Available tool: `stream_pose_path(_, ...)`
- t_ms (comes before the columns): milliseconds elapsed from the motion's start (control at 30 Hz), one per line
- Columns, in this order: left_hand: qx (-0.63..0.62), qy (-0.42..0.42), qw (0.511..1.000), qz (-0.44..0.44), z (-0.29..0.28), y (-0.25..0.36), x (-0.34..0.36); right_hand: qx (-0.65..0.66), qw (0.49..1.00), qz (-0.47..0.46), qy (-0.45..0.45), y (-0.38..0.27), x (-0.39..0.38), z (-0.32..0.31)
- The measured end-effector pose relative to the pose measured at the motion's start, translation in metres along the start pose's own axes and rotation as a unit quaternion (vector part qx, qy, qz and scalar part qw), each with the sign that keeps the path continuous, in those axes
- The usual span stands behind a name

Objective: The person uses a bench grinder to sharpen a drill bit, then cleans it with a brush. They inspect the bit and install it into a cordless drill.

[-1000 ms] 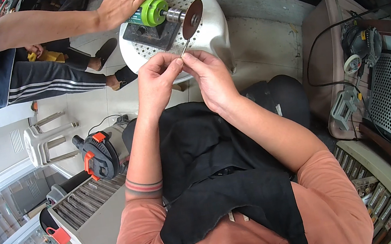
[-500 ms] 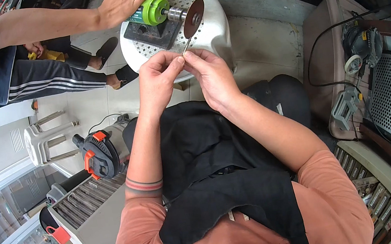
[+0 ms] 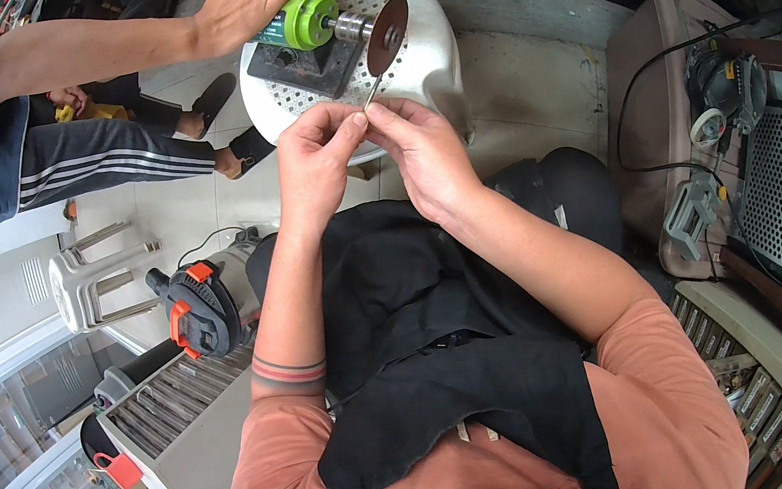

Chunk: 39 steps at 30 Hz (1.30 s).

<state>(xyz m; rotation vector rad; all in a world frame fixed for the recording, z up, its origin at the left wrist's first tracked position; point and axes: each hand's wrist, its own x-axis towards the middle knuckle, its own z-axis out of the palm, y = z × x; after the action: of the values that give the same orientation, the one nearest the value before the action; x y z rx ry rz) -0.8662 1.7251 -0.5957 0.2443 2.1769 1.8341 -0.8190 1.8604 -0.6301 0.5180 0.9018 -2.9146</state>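
Between the fingertips of my left hand (image 3: 319, 154) and my right hand (image 3: 422, 144) is a thin metal rod (image 3: 372, 92). Both hands pinch its near end, thumbs close together. Its far tip points up at the lower edge of a reddish-brown disc (image 3: 388, 34); whether they touch I cannot tell. The disc sits on the shaft of a green bench motor (image 3: 305, 20) with a dark base, standing on a white plastic stool (image 3: 427, 77). Another person's hand (image 3: 247, 8) lies on top of the motor, steadying contact from the left.
That person's striped trouser leg (image 3: 115, 154) and shoe are left of the stool. A black and orange vacuum cleaner (image 3: 203, 308) and a white stool on its side (image 3: 89, 288) are at left. At right are a beige bin (image 3: 630, 87), black cables and a grey perforated speaker (image 3: 775, 187).
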Motion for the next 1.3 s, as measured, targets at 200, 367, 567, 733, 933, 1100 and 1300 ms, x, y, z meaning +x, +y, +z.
stream_pose_path(200,-0.009,-0.001,1.000,0.004,0.0029,0.0040,0.0012,0.003,1.000,-0.003,0.004,-0.0032,0.0016,0.0005)
stream_pose_path(367,0.001,0.006,1.000,0.000,0.0005,0.0009,-0.0029,-0.007,1.000,0.002,-0.004,-0.0006,-0.0004,-0.0003)
stream_pose_path(567,-0.008,0.006,1.000,0.007,0.0031,0.0016,0.0006,0.003,1.000,-0.003,-0.001,0.0005,0.0041,-0.0019)
stream_pose_path(733,-0.001,0.017,1.000,0.002,0.0011,-0.0007,-0.0051,-0.010,1.000,-0.002,-0.001,0.0032,0.0023,-0.0021)
stream_pose_path(933,-0.026,0.013,1.000,0.001,0.0050,0.0020,-0.0014,-0.001,1.000,-0.005,0.002,0.0024,0.0042,-0.0023)
stream_pose_path(1100,-0.014,0.020,1.000,-0.001,0.0037,0.0005,-0.0053,-0.003,1.000,0.001,-0.001,0.0016,0.0009,-0.0021)
stream_pose_path(1300,-0.010,0.020,1.000,0.020,0.0043,-0.0014,-0.0016,-0.007,1.000,0.007,-0.018,0.0002,0.0023,-0.0032)
